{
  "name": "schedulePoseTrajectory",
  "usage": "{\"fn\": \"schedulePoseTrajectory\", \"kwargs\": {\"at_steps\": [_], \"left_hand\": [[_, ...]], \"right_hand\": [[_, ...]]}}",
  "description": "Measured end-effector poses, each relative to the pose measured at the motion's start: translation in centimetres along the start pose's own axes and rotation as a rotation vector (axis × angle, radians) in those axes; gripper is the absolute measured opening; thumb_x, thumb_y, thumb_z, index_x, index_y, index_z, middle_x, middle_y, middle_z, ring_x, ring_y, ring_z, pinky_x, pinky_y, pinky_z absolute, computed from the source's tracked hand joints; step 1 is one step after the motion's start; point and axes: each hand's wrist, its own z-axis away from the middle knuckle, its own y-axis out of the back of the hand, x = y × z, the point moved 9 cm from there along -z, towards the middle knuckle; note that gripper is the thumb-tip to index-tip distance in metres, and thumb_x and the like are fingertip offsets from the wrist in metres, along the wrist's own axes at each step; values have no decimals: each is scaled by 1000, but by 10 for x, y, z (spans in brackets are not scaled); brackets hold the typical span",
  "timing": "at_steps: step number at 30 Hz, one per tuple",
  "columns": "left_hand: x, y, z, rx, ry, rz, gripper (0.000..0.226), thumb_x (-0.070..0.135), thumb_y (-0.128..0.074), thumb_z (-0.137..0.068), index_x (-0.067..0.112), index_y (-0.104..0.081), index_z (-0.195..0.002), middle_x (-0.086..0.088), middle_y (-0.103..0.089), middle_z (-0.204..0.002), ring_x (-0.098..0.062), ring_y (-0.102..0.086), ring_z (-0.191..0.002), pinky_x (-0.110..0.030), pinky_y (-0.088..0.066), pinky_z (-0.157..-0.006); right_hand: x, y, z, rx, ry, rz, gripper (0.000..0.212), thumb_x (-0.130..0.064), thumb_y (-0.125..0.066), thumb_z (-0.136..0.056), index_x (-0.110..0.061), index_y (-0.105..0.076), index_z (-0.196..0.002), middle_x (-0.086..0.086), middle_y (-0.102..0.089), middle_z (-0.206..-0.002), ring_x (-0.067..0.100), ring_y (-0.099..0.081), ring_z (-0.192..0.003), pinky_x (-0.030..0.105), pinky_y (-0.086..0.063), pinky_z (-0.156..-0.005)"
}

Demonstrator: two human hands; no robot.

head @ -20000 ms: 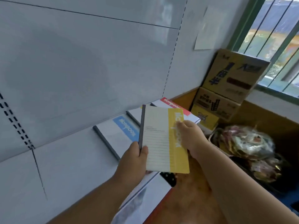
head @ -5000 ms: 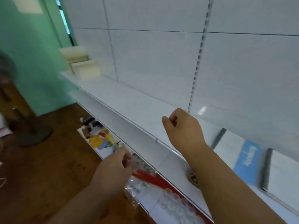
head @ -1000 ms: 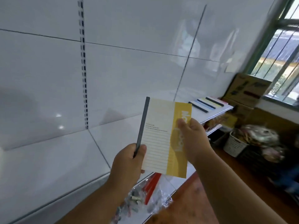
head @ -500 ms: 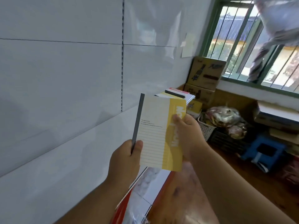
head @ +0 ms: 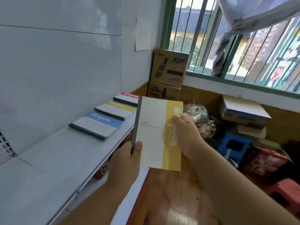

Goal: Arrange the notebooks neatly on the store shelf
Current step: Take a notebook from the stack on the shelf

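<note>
— So, what were your fingers doing?

— My left hand (head: 125, 161) gripped the yellow notebook (head: 158, 135) at its dark spine, thumb curled over the lower corner. My right hand (head: 185, 132) pinched the yellow band on the opposite edge, fingers bent behind the cover. I held it upright, out past the edge of the white shelf (head: 53, 159).

— Any writing?

— White lettering ran along the band, probably "Notebook", though blurred. Ruled lines filled the pale part.

— And the shelf?

— Three notebooks lay flat in a row: blue (head: 97, 125), yellow (head: 115, 110), red (head: 127, 98). Cardboard boxes (head: 168, 73) stood stacked in the corner beneath a barred window (head: 227, 39), above a wooden floor (head: 175, 198).
</note>
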Motion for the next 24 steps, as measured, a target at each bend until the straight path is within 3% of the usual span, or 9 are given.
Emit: {"fn": "schedulePoseTrajectory", "kwargs": {"at_steps": [4,7,10,14,20,24], "left_hand": [[-16,-15,-71,123,146,-52,36,49,-36,-98,26,-56,-81,14,-63,-76,1,-61,-73,-12,-50,-57],[-40,-11,-119,221,268,-45,38,47,-39,-101,22,-57,-78,11,-66,-75,-3,-63,-72,-27,-56,-62],[-73,-7,-166,317,351,-34,40,42,-39,-102,16,-55,-77,3,-64,-73,-13,-61,-71,-34,-51,-62],[-119,-11,-225,316,497,-52,30,25,-42,-99,11,-41,-72,-5,-53,-69,-23,-50,-68,-34,-36,-59],[-144,-30,-274,79,676,-315,26,42,-49,-98,24,-49,-79,7,-56,-80,-11,-56,-76,-27,-43,-65],[-149,-27,-289,188,816,-439,29,44,-58,-93,23,-46,-77,6,-54,-77,-9,-52,-68,-25,-35,-54]], "right_hand": [[-4,-34,-104,-160,-38,27,25,-30,-47,-98,-10,-60,-107,11,-59,-88,27,-55,-77,39,-47,-68],[-5,-81,-172,-295,-66,12,17,-18,-43,-97,-12,-58,-98,11,-53,-86,27,-50,-75,35,-41,-66],[-6,-138,-234,-407,-32,78,21,-5,-40,-96,-13,-53,-82,10,-48,-74,21,-45,-62,30,-33,-57],[-8,-204,-312,-528,104,392,15,-16,-47,-97,-11,-60,-91,6,-57,-76,19,-51,-61,27,-40,-53],[-10,-271,-390,-664,323,846,31,-29,-61,-94,-16,-51,-68,0,-54,-63,19,-52,-58,26,-30,-49],[5,-328,-410,-831,466,932,20,-29,-63,-92,-10,-61,-89,5,-64,-81,28,-62,-81,26,-36,-60]]}}
